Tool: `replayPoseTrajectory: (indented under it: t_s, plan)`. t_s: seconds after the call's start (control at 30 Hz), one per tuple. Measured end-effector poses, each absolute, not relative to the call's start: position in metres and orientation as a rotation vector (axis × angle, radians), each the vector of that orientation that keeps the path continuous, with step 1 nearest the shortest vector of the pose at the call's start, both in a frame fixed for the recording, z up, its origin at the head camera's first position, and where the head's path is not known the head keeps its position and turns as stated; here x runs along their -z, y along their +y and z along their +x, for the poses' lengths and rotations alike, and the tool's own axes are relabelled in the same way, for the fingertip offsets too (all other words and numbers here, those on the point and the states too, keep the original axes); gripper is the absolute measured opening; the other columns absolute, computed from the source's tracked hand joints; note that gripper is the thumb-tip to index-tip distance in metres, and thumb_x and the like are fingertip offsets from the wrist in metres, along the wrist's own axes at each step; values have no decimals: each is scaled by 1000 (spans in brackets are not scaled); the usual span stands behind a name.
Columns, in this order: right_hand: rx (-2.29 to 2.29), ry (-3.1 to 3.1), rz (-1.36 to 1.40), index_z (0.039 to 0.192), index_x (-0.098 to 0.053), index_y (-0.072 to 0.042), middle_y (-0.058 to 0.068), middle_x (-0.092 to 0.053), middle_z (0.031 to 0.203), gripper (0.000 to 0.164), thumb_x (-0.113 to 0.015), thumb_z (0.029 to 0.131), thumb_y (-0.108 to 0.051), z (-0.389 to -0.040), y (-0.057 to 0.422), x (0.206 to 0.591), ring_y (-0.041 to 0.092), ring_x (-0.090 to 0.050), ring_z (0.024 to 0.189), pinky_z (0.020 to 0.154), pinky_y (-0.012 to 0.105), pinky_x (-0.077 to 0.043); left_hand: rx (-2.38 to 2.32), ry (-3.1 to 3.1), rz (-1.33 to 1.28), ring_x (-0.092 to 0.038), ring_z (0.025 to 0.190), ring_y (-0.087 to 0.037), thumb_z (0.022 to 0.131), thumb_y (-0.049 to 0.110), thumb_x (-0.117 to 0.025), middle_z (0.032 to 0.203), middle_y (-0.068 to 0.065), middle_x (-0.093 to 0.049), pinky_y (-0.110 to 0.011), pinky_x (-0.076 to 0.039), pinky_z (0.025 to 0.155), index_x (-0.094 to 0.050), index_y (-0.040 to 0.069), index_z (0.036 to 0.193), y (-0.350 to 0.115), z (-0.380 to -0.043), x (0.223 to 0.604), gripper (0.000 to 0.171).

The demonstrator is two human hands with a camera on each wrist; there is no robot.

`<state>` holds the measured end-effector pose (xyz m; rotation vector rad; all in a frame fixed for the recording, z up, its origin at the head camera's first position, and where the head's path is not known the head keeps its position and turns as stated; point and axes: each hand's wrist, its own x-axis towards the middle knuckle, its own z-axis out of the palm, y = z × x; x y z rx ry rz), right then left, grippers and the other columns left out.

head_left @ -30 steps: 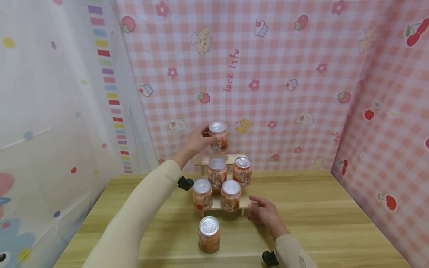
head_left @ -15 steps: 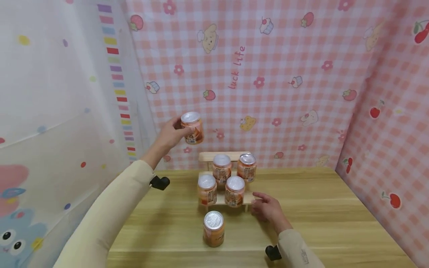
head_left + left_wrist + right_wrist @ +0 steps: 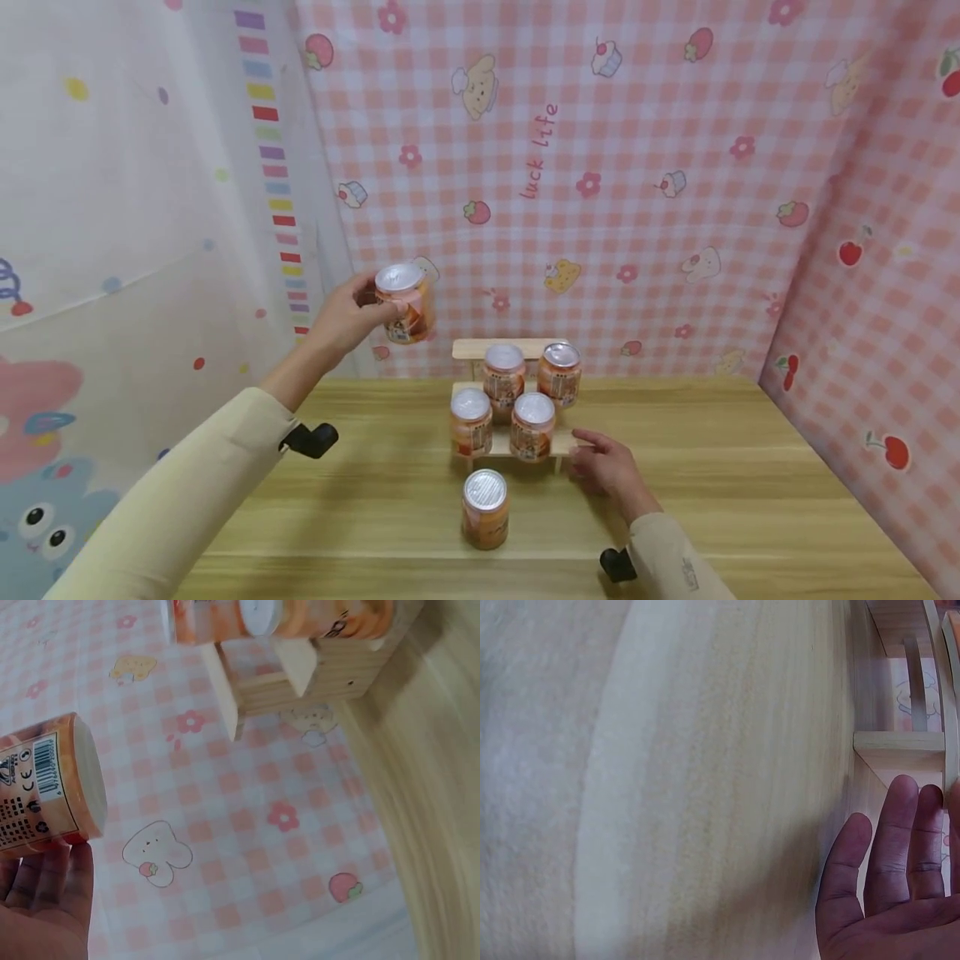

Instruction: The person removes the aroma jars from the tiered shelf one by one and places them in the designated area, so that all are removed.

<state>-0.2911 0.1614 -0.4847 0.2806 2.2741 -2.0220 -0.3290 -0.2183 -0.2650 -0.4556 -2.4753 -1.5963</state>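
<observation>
My left hand [image 3: 347, 317] grips an orange can [image 3: 407, 312] with a silver lid, held up in the air left of a small wooden step stand [image 3: 471, 348]. In the left wrist view, the fingers [image 3: 56, 879] curl under that can, and its barcode side [image 3: 37, 784] shows. Two cans stand on the stand's middle step, a left one [image 3: 503, 377] and a right one [image 3: 559, 379]. Two more, one left [image 3: 471, 429] and one right [image 3: 532, 433], are on the lowest step. By that step's right end is my right hand [image 3: 609, 468], fingers extended; contact is unclear.
Another orange can [image 3: 485, 518] stands upright on the wood-grain table [image 3: 705, 500], in front of the stand. Behind the table hangs a pink checked cloth [image 3: 645, 275]. A white patterned curtain [image 3: 150, 250] closes off the left side, and a cherry-print cloth [image 3: 870, 317] the right.
The left hand has carried its can from above the stand's top shelf leftward, away from the stand. My right hand stays by the lowest step. The head view has shifted slightly.
</observation>
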Motion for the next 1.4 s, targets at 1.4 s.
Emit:
replayPoseTrajectory:
  t_s: [1.4]
  plan:
    - [1991, 2257, 298, 140, -54, -2, 14, -66, 118, 46, -65, 96, -12, -290, 163, 483, 21, -69, 84, 71, 38, -56, 1904, -2429, -381, -55, 116, -26, 80, 6, -82, 123, -18, -60, -27, -50, 95, -50, -6, 136, -226, -233, 432, 66]
